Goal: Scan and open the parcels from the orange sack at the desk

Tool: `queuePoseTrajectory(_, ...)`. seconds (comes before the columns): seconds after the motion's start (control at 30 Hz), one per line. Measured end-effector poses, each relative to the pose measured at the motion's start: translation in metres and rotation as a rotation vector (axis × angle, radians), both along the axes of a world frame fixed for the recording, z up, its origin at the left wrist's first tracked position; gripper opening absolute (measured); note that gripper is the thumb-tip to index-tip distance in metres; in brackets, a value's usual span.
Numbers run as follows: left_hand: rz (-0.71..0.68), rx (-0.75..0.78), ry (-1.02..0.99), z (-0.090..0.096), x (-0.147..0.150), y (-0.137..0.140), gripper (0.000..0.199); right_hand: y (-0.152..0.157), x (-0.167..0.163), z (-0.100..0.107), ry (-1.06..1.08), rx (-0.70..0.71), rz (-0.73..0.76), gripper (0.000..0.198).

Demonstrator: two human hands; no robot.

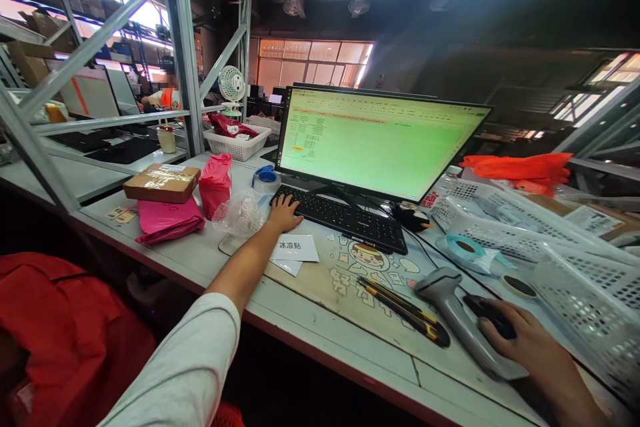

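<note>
Fingers spread, my left hand (284, 213) rests on the left end of a black keyboard (350, 217). My right hand (525, 337) is wrapped over a black computer mouse (490, 317) at the right. Beside the mouse lies a grey barcode scanner (463, 327), its head pointing toward the monitor. To its left is a yellow-and-black utility knife (405, 310) on the printed desk mat (325, 290). White cards (296, 248) with printed characters lie just in front of the keyboard. The monitor (375, 143) behind it shows a green spreadsheet.
Left of the keyboard are bubble wrap (240, 213), pink parcels (170, 217), a cardboard box (163, 183) and blue tape (266, 175). White perforated baskets (585, 287) and a light-blue roll (465, 248) crowd the right. A metal shelf post (183, 47) rises at left; another person (167, 97) is beyond.
</note>
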State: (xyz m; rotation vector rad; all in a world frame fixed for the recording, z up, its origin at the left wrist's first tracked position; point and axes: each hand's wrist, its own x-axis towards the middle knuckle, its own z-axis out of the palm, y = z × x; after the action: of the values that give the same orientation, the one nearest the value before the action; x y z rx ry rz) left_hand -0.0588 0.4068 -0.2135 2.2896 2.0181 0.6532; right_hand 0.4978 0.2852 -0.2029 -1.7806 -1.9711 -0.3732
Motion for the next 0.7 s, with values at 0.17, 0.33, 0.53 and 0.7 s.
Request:
queuePoseTrajectory(0.17, 0.003, -0.005, 0.000, 0.002, 0.000, -0.001, 0.065, 0.001, 0.000, 0.003, 0.160, -0.055, 0.040, 0.045)
queuePoseTrajectory(0.33, 0.006, -0.018, 0.005, 0.004, 0.000, -0.002, 0.064, -0.003, -0.004, 0.005, 0.182, -0.080, 0.012, 0.052)
queuePoseTrajectory(0.53, 0.004, -0.008, 0.005, 0.003, 0.000, -0.002, 0.064, -0.010, -0.015, 0.011, 0.184, -0.076, 0.040, 0.042)
queuePoseTrajectory(0.7, -0.010, -0.005, 0.008, 0.002, 0.001, -0.001, 0.063, -0.007, -0.013, 0.010, 0.190, -0.108, 0.029, 0.039)
